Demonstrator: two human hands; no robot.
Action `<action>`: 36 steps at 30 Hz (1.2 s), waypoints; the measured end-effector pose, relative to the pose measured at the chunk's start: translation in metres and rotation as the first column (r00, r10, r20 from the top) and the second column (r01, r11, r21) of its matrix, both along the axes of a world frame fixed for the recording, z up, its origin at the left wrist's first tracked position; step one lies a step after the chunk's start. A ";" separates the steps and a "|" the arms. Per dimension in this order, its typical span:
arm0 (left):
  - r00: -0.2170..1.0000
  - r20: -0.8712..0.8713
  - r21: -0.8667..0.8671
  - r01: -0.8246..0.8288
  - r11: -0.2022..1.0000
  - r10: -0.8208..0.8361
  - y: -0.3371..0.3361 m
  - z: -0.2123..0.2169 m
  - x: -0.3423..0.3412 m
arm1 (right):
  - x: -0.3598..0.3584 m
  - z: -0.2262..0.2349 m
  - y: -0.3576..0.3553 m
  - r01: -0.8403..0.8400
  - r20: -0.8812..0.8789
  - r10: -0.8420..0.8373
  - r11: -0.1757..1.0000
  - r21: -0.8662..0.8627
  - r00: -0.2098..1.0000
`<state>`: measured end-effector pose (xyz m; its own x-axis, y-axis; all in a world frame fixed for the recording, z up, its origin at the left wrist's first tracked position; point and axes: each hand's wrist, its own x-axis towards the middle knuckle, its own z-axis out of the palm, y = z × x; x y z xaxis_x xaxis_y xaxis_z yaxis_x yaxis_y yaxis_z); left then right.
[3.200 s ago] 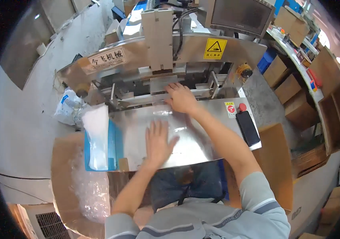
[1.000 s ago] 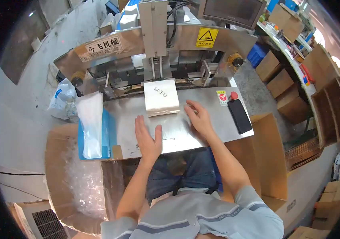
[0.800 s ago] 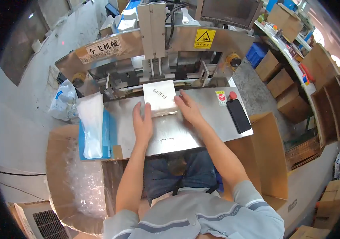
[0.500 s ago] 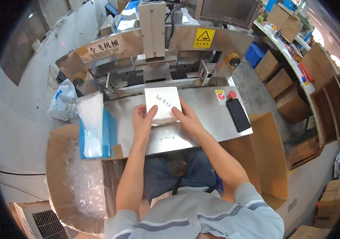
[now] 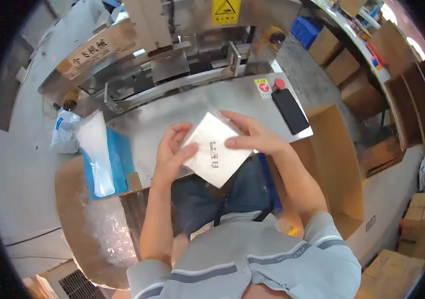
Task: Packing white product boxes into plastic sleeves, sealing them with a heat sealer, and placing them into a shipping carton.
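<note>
flat white packet (image 5: 216, 155), yellow warning sign (image 5: 226, 8)

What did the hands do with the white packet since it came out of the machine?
Both hands took hold of the white packet and lifted it off the metal table, toward the person's body. The left hand grips its left edge, the right hand its upper right. The black device, the blue tray and the stack of clear bags stayed put.

Flat white packet (image 5: 214, 154) gripped between left hand (image 5: 171, 153) and right hand (image 5: 253, 138), just above steel table (image 5: 182, 112)
</note>
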<state>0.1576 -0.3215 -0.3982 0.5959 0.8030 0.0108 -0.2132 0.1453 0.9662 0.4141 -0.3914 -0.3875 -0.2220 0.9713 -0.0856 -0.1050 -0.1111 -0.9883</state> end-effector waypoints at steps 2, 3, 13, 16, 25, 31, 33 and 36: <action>0.998 0.000 -0.071 -0.058 0.996 0.058 0.010 -0.008 0.007 | 0.004 0.012 -0.003 0.071 0.081 -0.069 0.997 -0.013 0.994; 0.999 -0.012 -0.074 -0.040 0.996 0.039 0.018 -0.011 0.008 | 0.006 0.017 -0.004 0.078 0.132 -0.077 0.997 -0.004 0.988; 0.483 -0.705 0.682 0.261 0.683 0.519 0.091 -0.048 0.030 | 0.039 -0.015 -0.027 0.311 0.155 -0.303 0.950 -0.027 0.940; 0.387 -0.747 0.659 0.323 0.680 0.541 0.106 -0.043 0.044 | 0.046 -0.025 -0.039 0.408 0.129 -0.396 0.909 -0.082 0.909; 0.289 -0.937 0.328 0.528 0.784 0.197 0.185 -0.047 0.087 | 0.052 -0.050 -0.054 0.503 -0.143 -0.524 0.849 -0.158 0.840; 0.395 -0.874 0.443 0.411 0.797 0.282 0.182 -0.050 0.085 | 0.048 -0.047 -0.054 0.530 -0.125 -0.553 0.829 -0.175 0.824; 0.468 -0.820 0.514 0.347 0.785 0.330 0.176 -0.052 0.069 | 0.044 -0.045 -0.052 0.513 -0.145 -0.542 0.836 -0.196 0.828; 0.695 -0.619 0.577 0.087 0.812 0.365 0.127 -0.038 0.050 | 0.044 -0.048 -0.057 0.552 -0.177 -0.580 0.813 -0.185 0.795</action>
